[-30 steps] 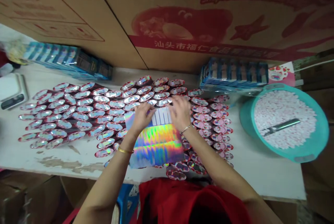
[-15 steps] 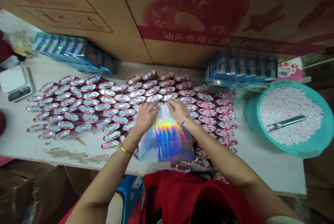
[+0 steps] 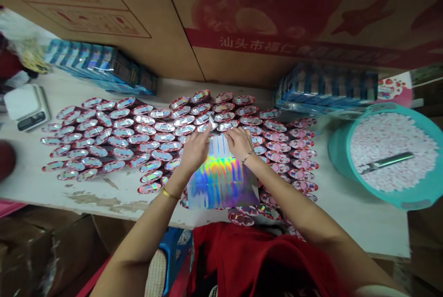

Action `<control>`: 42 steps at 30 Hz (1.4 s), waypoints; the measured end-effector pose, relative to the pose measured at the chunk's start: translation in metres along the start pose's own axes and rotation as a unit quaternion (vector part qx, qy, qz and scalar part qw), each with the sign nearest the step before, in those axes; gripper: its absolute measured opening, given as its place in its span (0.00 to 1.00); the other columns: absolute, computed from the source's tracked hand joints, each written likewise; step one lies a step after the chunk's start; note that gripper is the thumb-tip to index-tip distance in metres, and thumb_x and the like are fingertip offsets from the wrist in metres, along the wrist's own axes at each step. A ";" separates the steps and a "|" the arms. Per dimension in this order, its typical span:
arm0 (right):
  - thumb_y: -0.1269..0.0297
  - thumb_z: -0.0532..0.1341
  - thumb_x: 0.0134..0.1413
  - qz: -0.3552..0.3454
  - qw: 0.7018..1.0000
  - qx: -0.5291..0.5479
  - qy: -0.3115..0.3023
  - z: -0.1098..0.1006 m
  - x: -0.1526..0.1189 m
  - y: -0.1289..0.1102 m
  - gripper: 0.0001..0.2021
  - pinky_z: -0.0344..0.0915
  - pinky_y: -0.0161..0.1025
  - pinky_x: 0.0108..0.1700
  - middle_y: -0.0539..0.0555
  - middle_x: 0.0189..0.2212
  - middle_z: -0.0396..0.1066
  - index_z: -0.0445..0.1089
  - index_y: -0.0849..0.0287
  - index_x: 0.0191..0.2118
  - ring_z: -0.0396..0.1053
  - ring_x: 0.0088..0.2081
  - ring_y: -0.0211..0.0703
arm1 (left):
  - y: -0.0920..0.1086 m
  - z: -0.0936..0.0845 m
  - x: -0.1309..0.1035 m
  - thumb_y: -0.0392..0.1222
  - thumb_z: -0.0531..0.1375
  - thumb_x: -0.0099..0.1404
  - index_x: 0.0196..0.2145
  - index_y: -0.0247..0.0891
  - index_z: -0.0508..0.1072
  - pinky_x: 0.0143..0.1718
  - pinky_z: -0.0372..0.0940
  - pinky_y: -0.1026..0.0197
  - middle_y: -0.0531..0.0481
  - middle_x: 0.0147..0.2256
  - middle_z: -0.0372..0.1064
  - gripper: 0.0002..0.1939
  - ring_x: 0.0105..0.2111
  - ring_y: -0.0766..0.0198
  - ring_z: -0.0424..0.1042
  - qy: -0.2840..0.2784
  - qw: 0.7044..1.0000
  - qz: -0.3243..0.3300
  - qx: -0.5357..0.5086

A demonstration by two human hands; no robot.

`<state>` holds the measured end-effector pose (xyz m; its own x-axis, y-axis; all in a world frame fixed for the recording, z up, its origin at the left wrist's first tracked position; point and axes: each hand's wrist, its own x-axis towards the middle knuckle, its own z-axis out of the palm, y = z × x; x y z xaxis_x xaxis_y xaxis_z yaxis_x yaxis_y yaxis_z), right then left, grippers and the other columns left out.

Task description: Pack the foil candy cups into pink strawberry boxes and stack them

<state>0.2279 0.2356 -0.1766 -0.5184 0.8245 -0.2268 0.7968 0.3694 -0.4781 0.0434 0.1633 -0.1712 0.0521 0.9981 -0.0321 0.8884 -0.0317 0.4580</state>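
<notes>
A shiny holographic sheet [image 3: 221, 186] with rainbow reflections and faint strip lines lies in front of me, over part of the pouches. My left hand [image 3: 195, 149] is at its upper left corner, fingers bent together around a small pale strip [image 3: 211, 120] that sticks up from the fingertips. At the upper right edge, my right hand [image 3: 240, 143] has its fingers curled closed against the sheet. Many standing pouches [image 3: 164, 127] with red edges and silvery oval openings surround both hands. Those on the right [image 3: 302, 154] show pink inside.
A turquoise tub [image 3: 339, 149] of small white-and-pink pieces stands at right, a metal scoop [image 3: 387, 163] in it. Blue boxes [image 3: 100, 63] and wrapped blue boxes [image 3: 328, 89] line the back before large cartons [image 3: 242, 63]. A white scale [image 3: 26, 105] sits at left.
My left hand has lifted slightly away from the sheet's top edge, and a pale strip now shows at its fingertips. The right hand stays at the upper right edge. The view has shifted slightly.
</notes>
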 end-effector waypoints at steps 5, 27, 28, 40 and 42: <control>0.65 0.52 0.69 0.003 1.000 0.007 0.004 0.004 0.001 0.001 0.12 0.48 0.44 0.45 0.56 0.38 0.75 0.72 0.58 0.38 0.63 0.43 0.50 | 0.000 0.011 -0.003 0.33 0.48 0.70 0.67 0.36 0.56 0.46 0.58 0.52 0.44 0.36 0.75 0.28 0.39 0.56 0.72 -0.023 0.994 0.064 0.082; 0.42 0.61 0.57 0.113 0.898 0.403 0.135 -0.044 -0.109 -0.018 0.20 0.65 0.43 0.47 0.54 0.38 0.73 0.70 0.56 0.40 0.70 0.42 0.47 | 0.132 -0.013 -0.023 0.42 0.67 0.59 0.63 0.44 0.58 0.38 0.66 0.64 0.54 0.34 0.64 0.37 0.34 0.68 0.68 0.263 0.825 -0.251 -0.432; 0.44 0.60 0.58 0.139 0.889 0.412 0.146 -0.045 -0.113 -0.012 0.17 0.66 0.41 0.43 0.53 0.33 0.72 0.69 0.55 0.36 0.70 0.37 0.45 | 0.139 -0.006 -0.020 0.42 0.67 0.59 0.63 0.44 0.58 0.38 0.66 0.65 0.54 0.34 0.64 0.37 0.33 0.69 0.68 0.251 0.825 -0.249 -0.440; 0.50 0.57 0.58 0.251 0.899 0.299 0.200 -0.074 -0.088 0.130 0.18 0.61 0.39 0.34 0.49 0.22 0.66 0.69 0.56 0.23 0.63 0.27 0.42 | 0.196 0.088 0.070 0.37 0.61 0.61 0.65 0.41 0.55 0.40 0.65 0.61 0.55 0.30 0.67 0.36 0.32 0.66 0.70 0.148 0.871 -0.217 -0.415; 0.53 0.59 0.58 0.269 0.900 0.275 0.203 -0.073 -0.080 0.139 0.16 0.60 0.41 0.39 0.50 0.24 0.69 0.71 0.56 0.24 0.65 0.30 0.44 | 0.195 0.099 0.080 0.36 0.61 0.61 0.65 0.41 0.55 0.42 0.65 0.59 0.55 0.31 0.68 0.36 0.33 0.65 0.70 0.141 0.889 -0.217 -0.379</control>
<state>0.4026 0.2524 -0.1625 0.1415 0.9510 -0.2749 0.5663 -0.3055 -0.7655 0.2656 0.2322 -0.1725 -0.4309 0.8850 -0.1765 0.2302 0.2969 0.9268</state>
